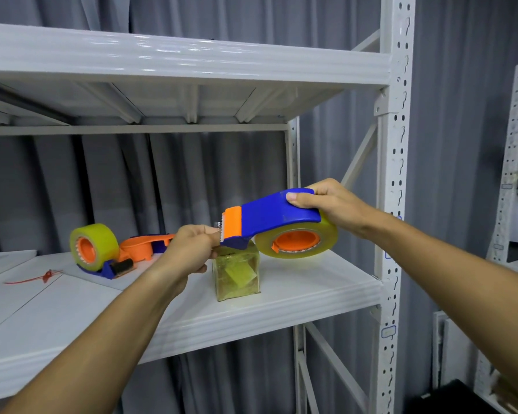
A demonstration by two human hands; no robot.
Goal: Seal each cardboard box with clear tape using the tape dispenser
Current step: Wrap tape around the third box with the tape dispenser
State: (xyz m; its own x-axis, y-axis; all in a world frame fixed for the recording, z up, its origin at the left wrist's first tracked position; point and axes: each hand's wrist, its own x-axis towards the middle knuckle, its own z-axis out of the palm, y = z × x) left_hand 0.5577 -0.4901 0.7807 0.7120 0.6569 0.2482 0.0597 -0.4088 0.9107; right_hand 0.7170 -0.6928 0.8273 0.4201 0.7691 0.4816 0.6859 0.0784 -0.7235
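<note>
My right hand (334,209) grips the blue handle of a blue and orange tape dispenser (269,218) loaded with a clear tape roll (296,242). The dispenser's orange cutter end sits over the top of a small upright box (238,274) wrapped in yellowish clear tape, standing on the white shelf (296,289). My left hand (192,251) is curled at the box's top left corner, right by the cutter, with fingers pinching the box edge or the tape end there. Which of the two it pinches is hidden.
A second blue and orange tape dispenser (102,249) with a clear roll lies on the shelf to the left. A red string (42,277) lies near the left edge. A white upright post (393,204) stands right of my right hand; another shelf board hangs overhead.
</note>
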